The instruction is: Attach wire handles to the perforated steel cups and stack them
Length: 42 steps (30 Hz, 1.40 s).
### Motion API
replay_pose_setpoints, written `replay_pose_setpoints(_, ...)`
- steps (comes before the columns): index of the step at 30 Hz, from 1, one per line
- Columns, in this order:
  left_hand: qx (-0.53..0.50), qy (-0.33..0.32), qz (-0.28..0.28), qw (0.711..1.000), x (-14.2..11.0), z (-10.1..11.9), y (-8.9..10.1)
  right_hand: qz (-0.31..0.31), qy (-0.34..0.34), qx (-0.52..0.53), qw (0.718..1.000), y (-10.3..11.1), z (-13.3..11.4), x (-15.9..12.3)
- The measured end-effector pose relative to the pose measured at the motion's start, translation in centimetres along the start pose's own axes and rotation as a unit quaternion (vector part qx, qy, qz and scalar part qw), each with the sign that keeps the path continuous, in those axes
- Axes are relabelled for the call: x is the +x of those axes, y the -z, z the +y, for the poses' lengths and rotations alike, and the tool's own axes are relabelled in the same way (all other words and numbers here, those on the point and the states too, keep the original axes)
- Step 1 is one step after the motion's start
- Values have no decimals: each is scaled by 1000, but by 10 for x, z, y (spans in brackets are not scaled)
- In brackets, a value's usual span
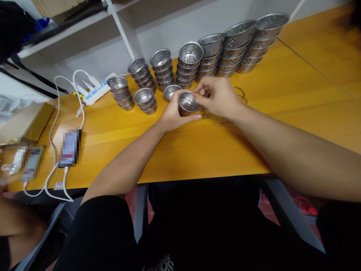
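Observation:
My left hand (pixel 172 114) is wrapped round a small perforated metal cup (pixel 188 102), its mouth tilted up towards me. At the cup's right rim, my right hand (pixel 218 96) has its thumb and fingertips pinched together; whatever they grip is too small to make out. Thin wire rings (pixel 239 94) lie on the table beneath and beside my right hand, partly covered by it. Just behind my left hand stands another perforated cup (pixel 172 91). A short stack of the same cups (pixel 145 99) is to its left.
More stacks of perforated cups (pixel 160 64) line the back of the yellow table (pixel 169 158). At left are a power strip (pixel 96 90), white cables, a phone (pixel 69 148) and a cardboard box (pixel 28 118). Another person's arm (pixel 19 214) shows at lower left.

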<state>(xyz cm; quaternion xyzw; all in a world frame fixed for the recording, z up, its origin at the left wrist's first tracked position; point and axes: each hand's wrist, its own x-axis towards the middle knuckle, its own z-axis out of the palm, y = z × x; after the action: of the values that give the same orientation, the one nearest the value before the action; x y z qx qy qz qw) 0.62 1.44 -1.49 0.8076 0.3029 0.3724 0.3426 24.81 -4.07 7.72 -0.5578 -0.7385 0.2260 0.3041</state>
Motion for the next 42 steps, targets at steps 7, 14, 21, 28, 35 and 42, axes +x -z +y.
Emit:
replay_pose_setpoints(7, -1, -13, -17, 1000, -2, -5, 0, 13, -1, 27, 1000, -7, 11, 5)
replay_pose_setpoints(14, -44, -7, -14, 999, -3, -9, 2, -48, 170, 241, 954, 0, 32, 12)
replay_pose_setpoints(21, -45, 22, -18, 999, -1, 4, 8, -87, 144, 331, 929, 5, 29, 10)
replay_pose_setpoints(28, -17, 27, -23, 999, -1, -3, 7, -85, 123, 333, 931, 0, 28, 10)
replay_pose_setpoints(35, 0, 9, -22, 1000, -1, -3, 9, -70, 133, 314, 937, -1, 24, 10)
replay_pose_setpoints(42, 23, -11, -18, 1000, -1, -6, 11, -62, 141, 301, 941, -2, 22, 9)
